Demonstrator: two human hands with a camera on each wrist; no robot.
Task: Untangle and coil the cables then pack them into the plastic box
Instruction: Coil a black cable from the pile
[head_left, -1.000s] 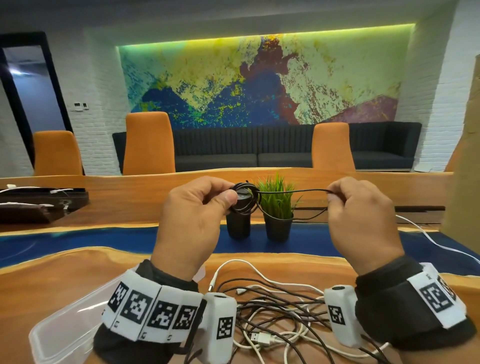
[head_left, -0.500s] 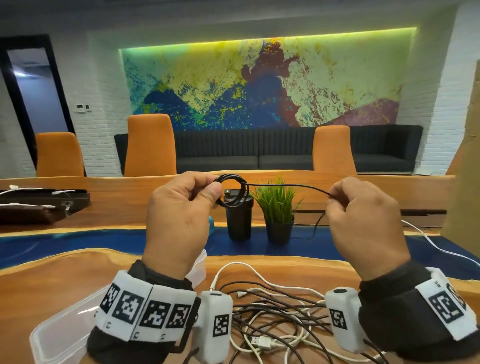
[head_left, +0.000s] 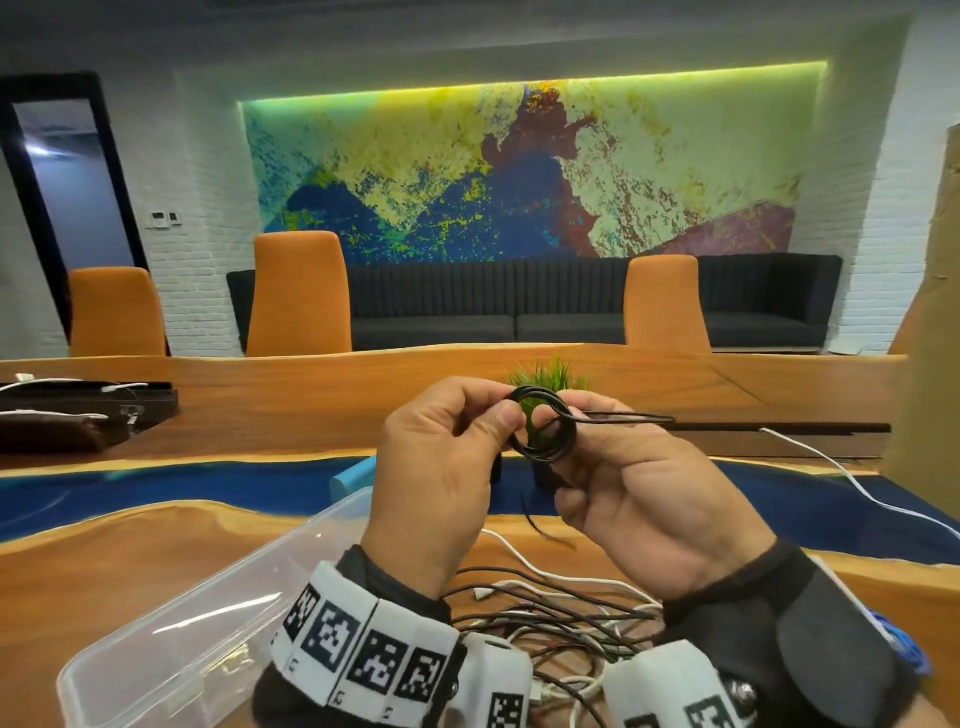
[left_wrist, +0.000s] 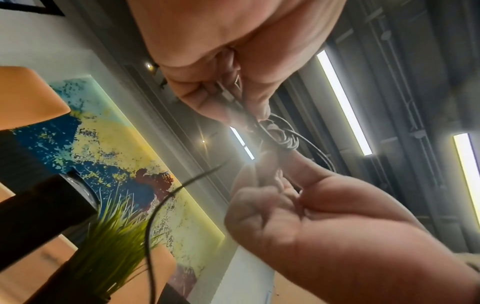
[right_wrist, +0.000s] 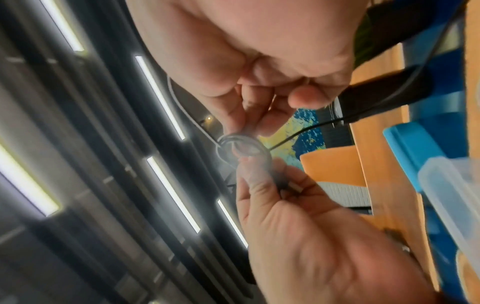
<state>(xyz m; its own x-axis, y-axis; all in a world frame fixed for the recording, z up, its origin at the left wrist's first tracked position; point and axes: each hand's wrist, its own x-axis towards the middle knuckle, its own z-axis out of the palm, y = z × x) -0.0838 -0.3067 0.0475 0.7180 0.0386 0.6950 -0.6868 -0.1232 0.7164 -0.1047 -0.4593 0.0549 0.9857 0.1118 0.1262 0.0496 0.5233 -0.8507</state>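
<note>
A thin black cable is wound into a small coil (head_left: 543, 427) held up in front of me, above the table. My left hand (head_left: 501, 410) pinches the coil's left side between thumb and forefinger. My right hand (head_left: 551, 417) grips the coil's right side, and a narrow loop of the same cable (head_left: 644, 417) sticks out to the right. The cable's loose tail (head_left: 535, 522) hangs below the hands. In the right wrist view the coil (right_wrist: 244, 148) sits between both sets of fingertips. The clear plastic box (head_left: 171, 639) lies open at the lower left. A tangle of black and white cables (head_left: 550, 608) lies on the table under my wrists.
Behind the hands stand a small potted grass plant (head_left: 545, 374) and a dark cup. A white cable (head_left: 831, 467) runs off to the right across the blue strip of the wooden table (head_left: 130, 561). A blue object (head_left: 353, 475) lies past the box. Dark cases (head_left: 78, 410) sit far left.
My right hand has come in from the right to meet the coil, folding the stretched length of cable onto it. Both hands now sit close together, and the free tail is shorter.
</note>
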